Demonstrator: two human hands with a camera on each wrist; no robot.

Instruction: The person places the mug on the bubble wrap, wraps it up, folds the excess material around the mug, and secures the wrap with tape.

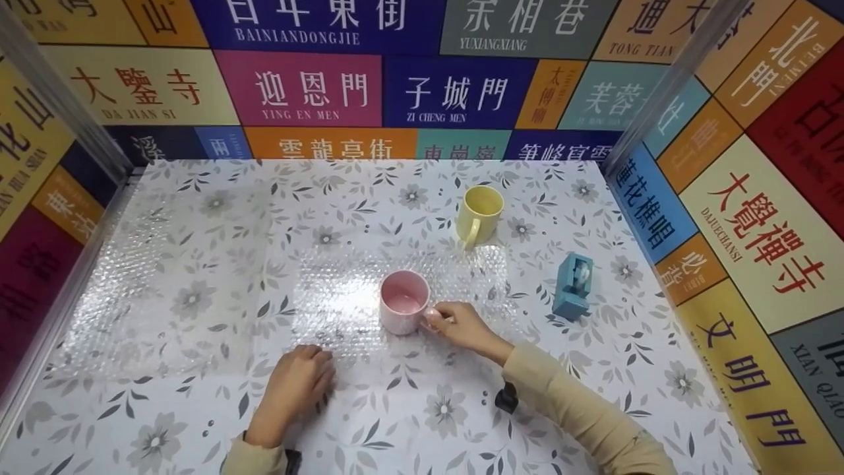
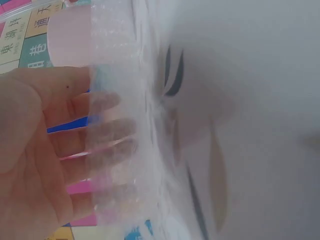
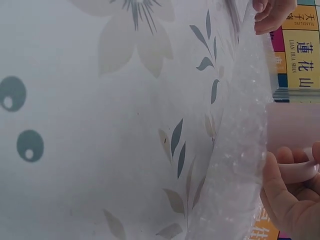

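Observation:
A pink mug [image 1: 399, 320] stands upright on a sheet of clear bubble wrap [image 1: 330, 287] in the middle of the table. My right hand [image 1: 469, 328] grips the mug's handle from the right; in the right wrist view, fingers [image 3: 274, 182] curl through and around the handle [image 3: 300, 172]. At the near left edge of the sheet rests my left hand [image 1: 293, 382], back upward. The left wrist view shows its fingers [image 2: 75, 142] extended and spread, the tips seen through the translucent bubble wrap [image 2: 117, 175].
Behind the pink mug, a yellow mug [image 1: 478, 214] stands upright to the right. A blue tape dispenser [image 1: 572, 287] sits farther right. A second, larger bubble wrap sheet [image 1: 158, 290] lies at left. Printed panels [image 1: 297, 89] wall the floral-covered table [image 1: 435, 409] at back and sides.

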